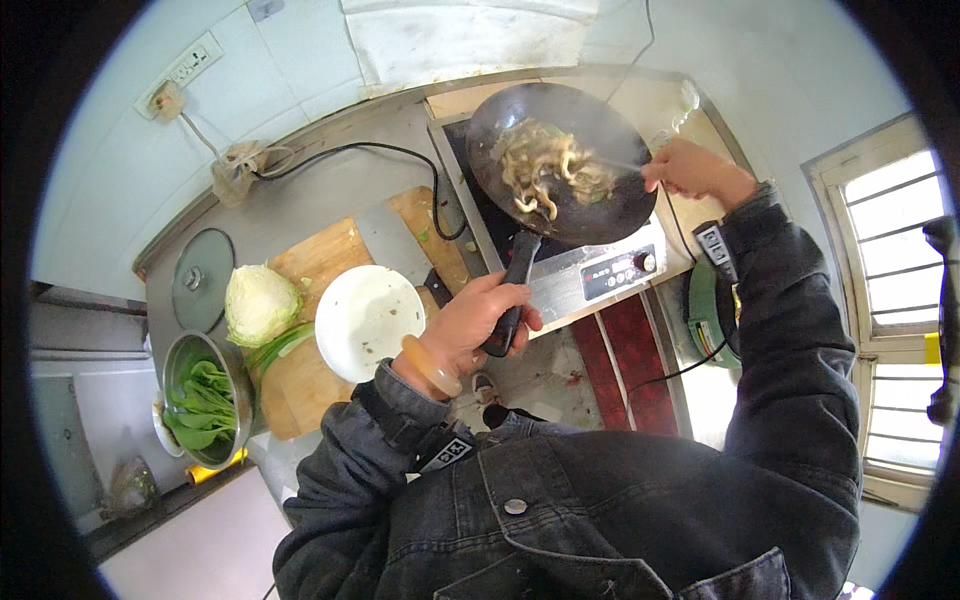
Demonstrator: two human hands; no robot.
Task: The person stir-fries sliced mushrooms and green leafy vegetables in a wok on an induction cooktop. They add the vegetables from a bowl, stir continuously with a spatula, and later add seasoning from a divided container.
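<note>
My left hand [484,311] grips the black handle [510,315] of a dark wok [592,217] that sits tilted on an induction cooker [551,300]. In the wok lies a steaming heap of sliced, brownish food [551,165], perhaps mushrooms, with bits of green. Over the wok's right rim, my right hand [694,172] is closed around a thin utensil [619,163]; its far end is blurred and lost among the food. Left of my left hand, a white bowl [367,322] with a few crumbs inside rests on a wooden cutting board [300,390].
A cleaver [394,240] lies on the boards, its black handle beside the bowl. Half a cabbage [262,304], green stalks [281,346], a glass lid [202,277] and a steel bowl of leafy greens [202,405] stand left. A black cord [360,145] crosses the counter.
</note>
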